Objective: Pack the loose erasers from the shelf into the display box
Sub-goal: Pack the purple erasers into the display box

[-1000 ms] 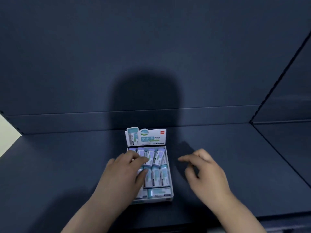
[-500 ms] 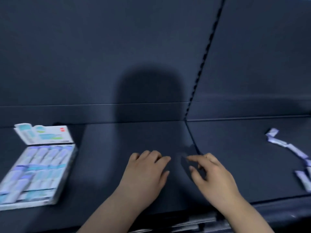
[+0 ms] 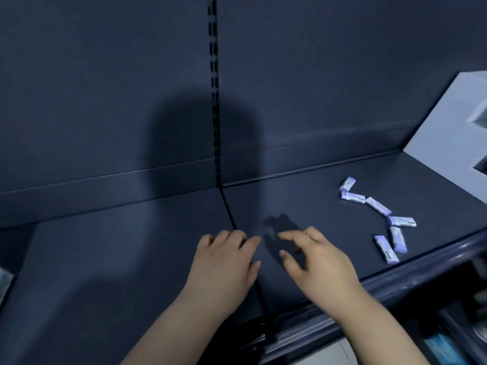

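Several loose erasers (image 3: 379,206) in pale purple-and-white sleeves lie scattered in a curved line on the right part of the dark shelf (image 3: 105,259). My left hand (image 3: 224,262) hovers palm down over the seam between two shelf boards, fingers loosely curled, holding nothing. My right hand (image 3: 313,259) is beside it, fingers spread and pointing left, empty, well to the left of the erasers. The display box is out of view except perhaps a blurred sliver (image 3: 4,280) at the far left edge.
A slotted upright (image 3: 214,101) runs down the dark back panel and meets the seam (image 3: 229,212) in the shelf. A pale grey block (image 3: 453,133) stands at the right end. The shelf's front lip (image 3: 395,275) runs diagonally; lower shelves show beneath.
My view has swung right: the display box slid off the left edge and the loose erasers came into view. Both hands left the box and moved right, empty.
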Available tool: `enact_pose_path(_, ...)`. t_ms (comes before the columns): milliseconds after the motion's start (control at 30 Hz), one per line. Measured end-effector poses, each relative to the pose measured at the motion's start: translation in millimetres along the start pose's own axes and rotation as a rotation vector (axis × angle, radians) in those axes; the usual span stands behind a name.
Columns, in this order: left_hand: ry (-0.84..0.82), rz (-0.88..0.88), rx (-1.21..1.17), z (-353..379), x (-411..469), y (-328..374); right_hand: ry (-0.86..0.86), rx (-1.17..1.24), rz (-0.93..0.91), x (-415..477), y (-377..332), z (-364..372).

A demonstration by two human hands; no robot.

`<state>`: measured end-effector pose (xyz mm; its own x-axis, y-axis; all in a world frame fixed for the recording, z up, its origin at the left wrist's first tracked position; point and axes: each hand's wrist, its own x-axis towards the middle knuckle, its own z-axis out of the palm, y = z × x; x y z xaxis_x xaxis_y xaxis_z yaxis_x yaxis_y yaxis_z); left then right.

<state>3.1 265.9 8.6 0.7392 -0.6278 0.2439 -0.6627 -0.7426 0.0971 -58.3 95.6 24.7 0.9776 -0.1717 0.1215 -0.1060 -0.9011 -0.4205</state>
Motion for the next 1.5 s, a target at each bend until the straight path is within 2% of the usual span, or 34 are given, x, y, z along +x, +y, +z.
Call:
enact_pose_path(233, 0.011, 0.018, -0.018, 4.8, 21.7, 25.0, 0.013, 0.017, 0.010, -2.5, 23.2, -5.8)
enact_pose_path(367, -0.078, 0.017, -0.041, 11.1, 35.5, 60.0, 0.021, 0.041, 0.032, -5.0, 60.6, -15.0)
enact_pose_path(500, -0.047, 0.008, -0.059, 30.5, 63.6, 109.4, 0.014, 0.027, 0.075, 0.3, 125.0, -38.9)
enact_pose_path(633, -0.122, -0.009, -0.066, 56.8, 101.9, 169.4, -0.037, -0.007, 0.119, 16.2, 208.8, -73.1)
enact_pose_path(733, -0.203, -0.008, -0.082, 74.3, 131.3, 210.1, -0.125, -0.071, 0.161, 32.3, 268.4, -95.5)
enact_pose_path(833, -0.228, -0.095, -0.068, 82.4, 154.5, 230.8, -0.248, -0.119, 0.158, 49.1, 306.9, -106.0)
enact_pose_path(1000, -0.246, -0.253, -0.034, 85.0, 164.2, 244.3, -0.274, -0.096, 0.059, 64.2, 323.9, -106.7)
enact_pose_path(1233, -0.274, -0.469, 0.012, 82.2, 169.3, 240.5, -0.248, -0.225, -0.055, 63.7, 322.7, -107.9)
enact_pose_path(1333, -0.292, -0.507, -0.111, 82.2, 171.9, 240.9, -0.300, -0.190, -0.070, 64.4, 324.7, -109.6)
enact_pose_path(1500, -0.208, -0.457, -0.345, 86.9, 171.1, 239.6, -0.407, -0.057, -0.111, 75.9, 336.5, -113.3)
